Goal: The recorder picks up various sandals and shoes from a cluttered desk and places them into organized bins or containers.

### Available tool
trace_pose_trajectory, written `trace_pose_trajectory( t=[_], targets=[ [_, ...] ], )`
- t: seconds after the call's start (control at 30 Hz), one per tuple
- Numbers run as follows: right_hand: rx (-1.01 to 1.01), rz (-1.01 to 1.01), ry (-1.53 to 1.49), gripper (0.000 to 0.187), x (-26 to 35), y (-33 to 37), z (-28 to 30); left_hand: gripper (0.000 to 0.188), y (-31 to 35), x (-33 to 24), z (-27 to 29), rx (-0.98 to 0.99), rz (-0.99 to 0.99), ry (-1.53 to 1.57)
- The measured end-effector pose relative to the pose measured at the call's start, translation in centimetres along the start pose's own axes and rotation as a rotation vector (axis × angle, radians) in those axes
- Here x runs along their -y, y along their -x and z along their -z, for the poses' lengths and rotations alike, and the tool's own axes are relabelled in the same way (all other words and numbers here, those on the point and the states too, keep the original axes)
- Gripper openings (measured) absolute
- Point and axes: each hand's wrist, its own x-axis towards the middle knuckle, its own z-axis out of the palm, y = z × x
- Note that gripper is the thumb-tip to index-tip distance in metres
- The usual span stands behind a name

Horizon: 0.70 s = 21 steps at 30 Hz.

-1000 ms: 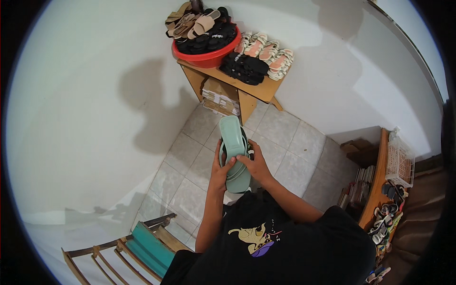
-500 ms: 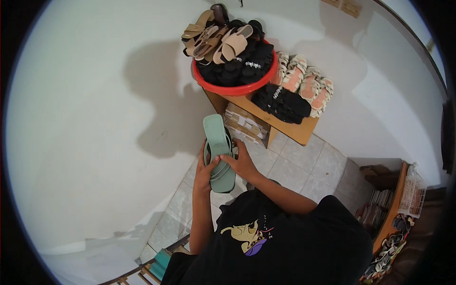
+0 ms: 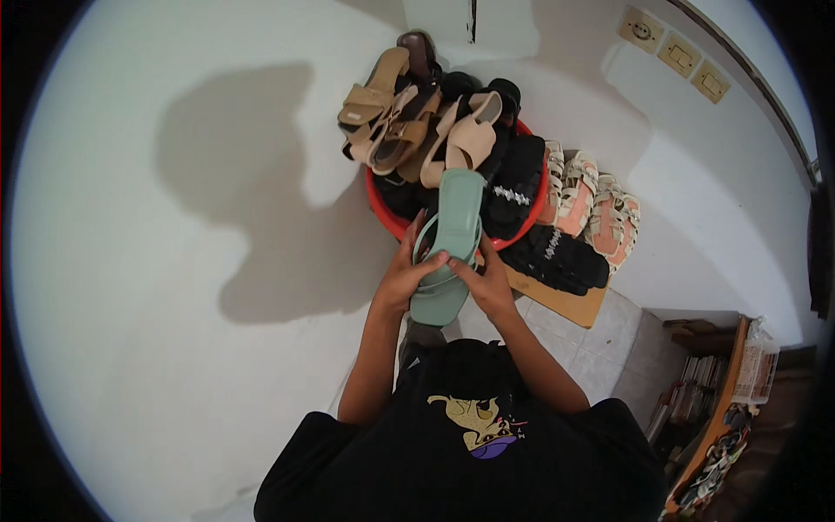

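Note:
A mint-green strappy sandal (image 3: 458, 213) is held in front of me, its heel end pointing away and its straps nearest my thumbs. My left hand (image 3: 407, 271) grips its left side, and my right hand (image 3: 489, 280) grips its right side; both thumbs press on the straps. Whether a second sandal lies beneath it, I cannot tell. Just beyond is a red basin (image 3: 383, 211), partly covered by the sandal, heaped with tan sandals (image 3: 370, 100), beige sandals (image 3: 474, 135) and black sandals (image 3: 513, 193).
The basin sits on a wooden bench (image 3: 565, 300). On it, to the right, lie black jewelled sandals (image 3: 557, 257) and cream-and-pink sandals (image 3: 616, 222). A wooden shelf (image 3: 715, 422) stands at right with a white wire basket (image 3: 757, 370). A white wall (image 3: 113, 261) fills the left.
I have come closer to the bench. The green sandal, held in both hands, has moved forward and right, and its heel end now overlaps the basin.

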Motion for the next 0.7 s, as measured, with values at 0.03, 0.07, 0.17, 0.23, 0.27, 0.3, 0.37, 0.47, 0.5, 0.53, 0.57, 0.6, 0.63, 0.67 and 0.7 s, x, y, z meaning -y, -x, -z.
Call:
trace_pose_trajectory(
  t=[0.03, 0.07, 0.17, 0.23, 0.27, 0.3, 0.37, 0.47, 0.5, 0.53, 0.57, 0.6, 0.63, 0.67, 0.7],
  targets=[
    [-0.023, 0.032, -0.015, 0.092, 0.1, -2.0, -0.6, 0.094, -2.0, -1.4, 0.5, 0.040, 0.015, -0.030],
    [-0.050, 0.039, -0.014, 0.092, 0.4, -3.9, -1.4, 0.094, -4.0, -2.6, 1.4, 0.067, 0.020, -0.035],
    [-0.162, 0.141, 0.019, 0.093, 4.1, -8.8, -4.8, 0.091, -9.7, -5.5, 4.6, 0.167, 0.049, -0.006],
    [-0.224, 0.134, 0.088, 0.091, 5.0, -12.8, -6.0, 0.089, -13.8, -8.8, 5.2, 0.206, 0.088, -0.033],
    [-0.253, 0.122, 0.149, 0.089, 5.4, -14.8, -6.5, 0.088, -15.8, -10.1, 5.4, 0.215, 0.116, -0.060],
    [-0.273, 0.124, 0.153, 0.089, 5.3, -17.2, -7.1, 0.083, -17.9, -10.6, 5.7, 0.183, 0.129, -0.003],
    [-0.384, 0.374, 0.109, 0.083, 4.3, -21.6, -7.3, 0.082, -20.7, -13.0, 4.8, 0.184, 0.184, -0.022],
    [-0.380, 0.244, -0.124, 0.081, 4.2, -26.2, -8.6, 0.077, -24.6, -14.5, 6.3, 0.156, 0.222, -0.086],
    [-0.399, 0.283, -0.099, 0.079, 3.5, -27.7, -8.7, 0.075, -26.2, -14.2, 7.4, 0.157, 0.226, -0.054],
    [-0.415, 0.291, -0.095, 0.079, 3.6, -28.6, -9.1, 0.073, -27.3, -14.4, 8.1, 0.154, 0.230, -0.021],
    [-0.404, 0.223, -0.160, 0.077, 3.8, -29.3, -9.6, 0.069, -28.0, -14.2, 8.9, 0.153, 0.222, -0.002],
    [-0.397, 0.154, -0.221, 0.076, 3.7, -29.9, -9.7, 0.069, -28.0, -14.4, 8.7, 0.172, 0.227, -0.002],
    [-0.430, 0.129, -0.233, 0.072, 3.3, -30.5, -9.7, 0.068, -28.0, -14.5, 8.6, 0.150, 0.182, -0.051],
    [-0.444, 0.135, -0.227, 0.072, 3.1, -30.8, -9.6, 0.067, -27.8, -14.5, 8.4, 0.127, 0.136, -0.098],
    [-0.429, 0.151, -0.176, 0.071, 2.8, -31.2, -9.9, 0.069, -27.8, -14.0, 9.1, 0.157, 0.080, -0.130]
  ],
)
